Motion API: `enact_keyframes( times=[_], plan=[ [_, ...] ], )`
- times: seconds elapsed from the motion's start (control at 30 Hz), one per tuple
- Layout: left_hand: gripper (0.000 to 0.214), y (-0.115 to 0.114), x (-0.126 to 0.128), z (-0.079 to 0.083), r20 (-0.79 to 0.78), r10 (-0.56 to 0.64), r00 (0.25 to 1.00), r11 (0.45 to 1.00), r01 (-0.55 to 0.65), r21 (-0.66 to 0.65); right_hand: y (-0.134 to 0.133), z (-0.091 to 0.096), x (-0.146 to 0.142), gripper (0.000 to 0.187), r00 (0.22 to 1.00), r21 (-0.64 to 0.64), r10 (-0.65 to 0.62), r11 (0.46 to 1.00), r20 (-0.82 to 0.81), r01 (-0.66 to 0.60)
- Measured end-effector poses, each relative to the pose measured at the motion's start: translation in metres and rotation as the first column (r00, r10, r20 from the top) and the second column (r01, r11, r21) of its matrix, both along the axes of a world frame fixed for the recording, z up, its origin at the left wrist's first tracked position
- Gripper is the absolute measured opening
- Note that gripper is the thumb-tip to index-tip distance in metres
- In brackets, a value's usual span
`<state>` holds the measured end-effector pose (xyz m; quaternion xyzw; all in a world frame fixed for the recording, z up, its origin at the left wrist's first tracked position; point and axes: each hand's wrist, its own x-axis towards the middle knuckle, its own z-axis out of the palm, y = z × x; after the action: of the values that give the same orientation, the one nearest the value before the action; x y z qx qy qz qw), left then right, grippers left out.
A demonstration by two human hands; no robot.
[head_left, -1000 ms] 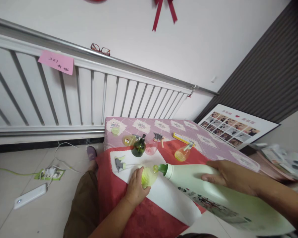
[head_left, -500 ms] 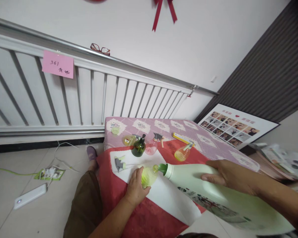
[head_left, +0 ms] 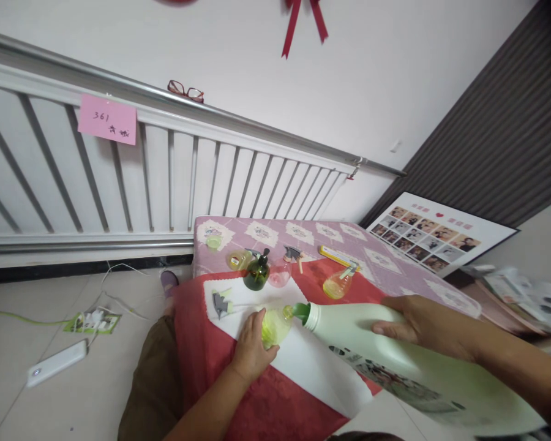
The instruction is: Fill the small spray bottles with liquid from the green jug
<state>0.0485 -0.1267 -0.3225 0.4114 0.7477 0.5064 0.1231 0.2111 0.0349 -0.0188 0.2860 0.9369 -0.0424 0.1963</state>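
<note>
Head view: pale green plastic jug [head_left: 371, 346] tipped against small round yellow-green bottle [head_left: 274, 324]

The left hand [head_left: 249, 347] is curled round the near side of the small round yellow-green bottle, fingers closed on it, pinning it to the white paper sheet [head_left: 310, 367]. The right hand [head_left: 422, 324] lies over the upper side of the pale green plastic jug, fingers bent down around its shoulder in a firm hold. The jug lies nearly on its side between the two hands, its dark green neck [head_left: 303, 312] pointing left and meeting the mouth of the small bottle. The bottle shows yellow-green liquid; how full it is cannot be told.

The paper lies on a red cloth [head_left: 275, 407], which covers the near end of the bench [head_left: 266, 233] with its pink patterned cover. A grey spray trigger head [head_left: 220, 302] lies on the paper just left of the left hand.

Farther back stands a row of containers:
- a dark green glass bottle with a black pump [head_left: 256, 274], contents hidden
- a clear pink spray bottle [head_left: 280, 275], just beside it
- a clear spray bottle holding amber liquid [head_left: 337, 285], leaning, well to the right
- a small yellowish bottle [head_left: 237, 260], behind the dark green one
</note>
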Motion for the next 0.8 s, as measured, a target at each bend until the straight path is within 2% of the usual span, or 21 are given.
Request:
enact_keyframes(
  times=[0.8],
  plan=[
    [0.082, 0.0001, -0.0011, 0.0005, 0.025, -0.011, 1.000, 1.000, 0.010, 0.004, -0.0005, 0.0004, -0.0013, 0.054, 1.000, -0.029, -0.014, 0.999, 0.002, 0.014]
  ],
)
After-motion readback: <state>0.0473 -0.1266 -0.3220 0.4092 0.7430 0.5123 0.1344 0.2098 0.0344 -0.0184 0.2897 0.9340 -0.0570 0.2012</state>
